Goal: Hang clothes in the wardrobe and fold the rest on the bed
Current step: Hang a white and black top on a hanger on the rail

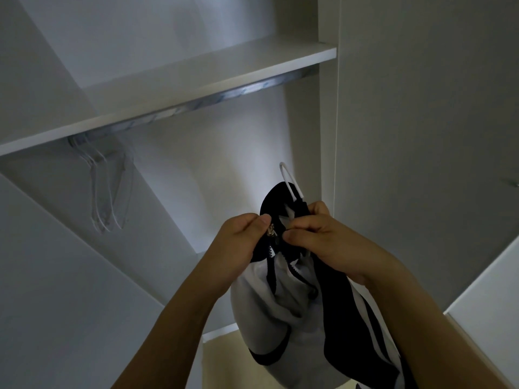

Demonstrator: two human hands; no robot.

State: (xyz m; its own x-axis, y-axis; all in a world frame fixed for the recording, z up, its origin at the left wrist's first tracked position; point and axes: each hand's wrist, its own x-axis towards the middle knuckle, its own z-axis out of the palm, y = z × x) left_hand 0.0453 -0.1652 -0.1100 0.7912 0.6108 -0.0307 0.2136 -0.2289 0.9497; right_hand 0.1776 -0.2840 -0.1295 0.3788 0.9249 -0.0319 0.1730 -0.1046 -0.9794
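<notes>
Above both hands the metal rail (pixel 196 103) runs bare along most of its length, just under the white shelf (pixel 179 88), so there is open room straight up from the hands. Up and to the left of the left hand (pixel 238 242), a cluster of clear hangers (pixel 108 189) takes up that end of the rail. Close on the right of the right hand (pixel 323 237), the wardrobe's side panel (pixel 327 130) closes that side. Beyond the hands the back wall (pixel 213 175) bounds the reach.

Two bare forearms reach up from the bottom edge, no sleeves, watch or rings showing; left hand (pixel 238 242) and right hand (pixel 317 237) have short plain nails
</notes>
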